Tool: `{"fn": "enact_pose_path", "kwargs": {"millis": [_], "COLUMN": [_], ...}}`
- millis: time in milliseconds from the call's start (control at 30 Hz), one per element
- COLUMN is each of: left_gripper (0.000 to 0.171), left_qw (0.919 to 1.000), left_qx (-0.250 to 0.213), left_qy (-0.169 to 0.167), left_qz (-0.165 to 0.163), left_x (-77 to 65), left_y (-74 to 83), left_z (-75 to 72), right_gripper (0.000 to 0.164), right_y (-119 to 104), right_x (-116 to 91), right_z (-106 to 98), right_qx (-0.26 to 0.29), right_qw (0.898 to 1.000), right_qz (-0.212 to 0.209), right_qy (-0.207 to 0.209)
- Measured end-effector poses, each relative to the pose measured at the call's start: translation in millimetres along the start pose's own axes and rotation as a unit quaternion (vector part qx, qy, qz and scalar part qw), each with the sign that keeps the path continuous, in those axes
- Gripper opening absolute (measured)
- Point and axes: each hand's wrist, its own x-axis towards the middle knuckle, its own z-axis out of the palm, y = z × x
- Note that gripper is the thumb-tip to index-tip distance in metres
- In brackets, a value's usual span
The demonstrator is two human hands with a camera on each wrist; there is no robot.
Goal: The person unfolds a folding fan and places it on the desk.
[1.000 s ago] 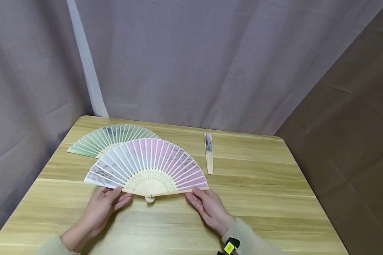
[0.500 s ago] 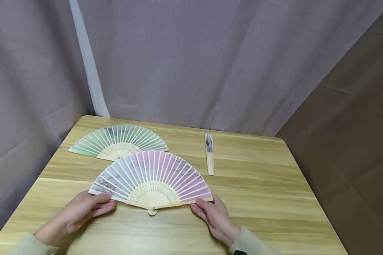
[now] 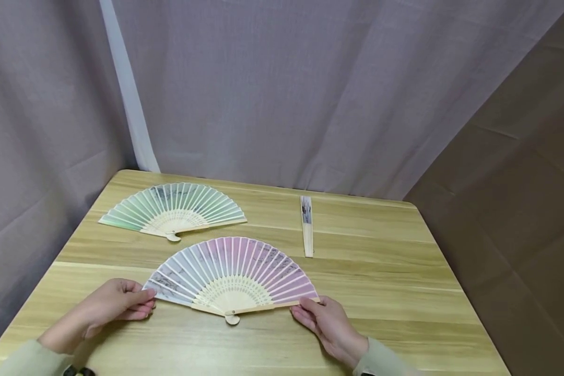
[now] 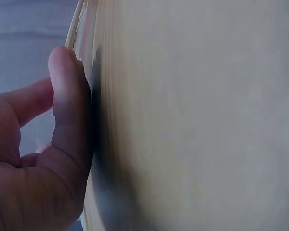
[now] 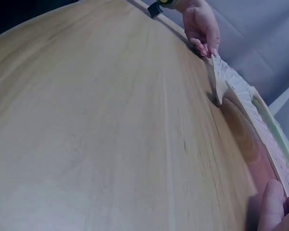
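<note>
A spread folding fan (image 3: pixel 235 277), pale blue-grey at its left and pink-purple at its right with dark printed branches, is held just above the front part of the table. My left hand (image 3: pixel 115 305) pinches its left tip between thumb and fingers. At the other end, my right hand (image 3: pixel 326 324) pinches the right guard stick near its tip. The fan's pivot end points toward me. In the left wrist view the thumb and fingers (image 4: pixel 67 106) grip the fan's edge. Only part of the right hand (image 5: pixel 277 211) shows in the right wrist view.
Behind, a green folding fan (image 3: pixel 174 209) lies spread at the back left of the wooden table (image 3: pixel 380 282). A closed folding fan (image 3: pixel 307 227) lies at the back, right of centre. Grey curtains (image 3: pixel 263 94) stand behind the table.
The pink-purple fan has moved toward me and slightly right, apart from the green fan in view. My left hand has slid outward to the fan's left tip; my right hand keeps its pinch.
</note>
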Motion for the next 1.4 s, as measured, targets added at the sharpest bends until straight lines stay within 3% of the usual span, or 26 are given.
{"fn": "enact_pose_path", "kwargs": {"millis": [233,533,700,833,1000,1133,1200,1267,1400], "left_gripper": [0.027,0.031,0.033,0.032,0.026,0.026,0.033,0.041,0.059], "left_qw": [0.9987,0.9977,0.9925,0.9790,0.9518,0.9281,0.9174,0.9101,0.9007], "left_qx": [0.041,0.045,0.106,0.191,0.276,0.314,0.335,0.352,0.386], "left_qy": [0.024,0.032,0.054,0.068,0.088,0.094,0.093,0.088,0.083], "left_qz": [-0.021,-0.041,-0.028,0.014,0.101,0.176,0.194,0.201,0.181], "left_x": [1.2,-2.8,-13.3,-17.7,-3.9,23.0,39.7,56.7,86.5], "left_y": [1.6,5.9,9.6,23.8,64.3,95.2,106.7,117.1,133.8], "left_z": [0.1,3.3,4.0,7.5,32.7,69.0,88.3,106.5,140.2], "right_gripper": [0.028,0.033,0.039,0.036,0.038,0.047,0.051,0.055,0.059], "right_y": [0,-2,-8,-23,-56,-83,-93,-102,-115], "right_x": [3,-3,-13,-4,27,57,71,85,106], "right_z": [-1,-8,-10,-16,-26,-29,-29,-29,-31], "right_qx": [0.000,-0.013,-0.031,-0.048,-0.102,-0.142,-0.158,-0.179,-0.210], "right_qw": [1.000,1.000,0.999,0.998,0.991,0.982,0.979,0.974,0.969], "right_qz": [0.001,0.022,0.037,-0.005,-0.075,-0.114,-0.125,-0.129,-0.121], "right_qy": [-0.002,-0.012,-0.007,0.029,0.050,0.039,0.039,0.043,0.046]}}
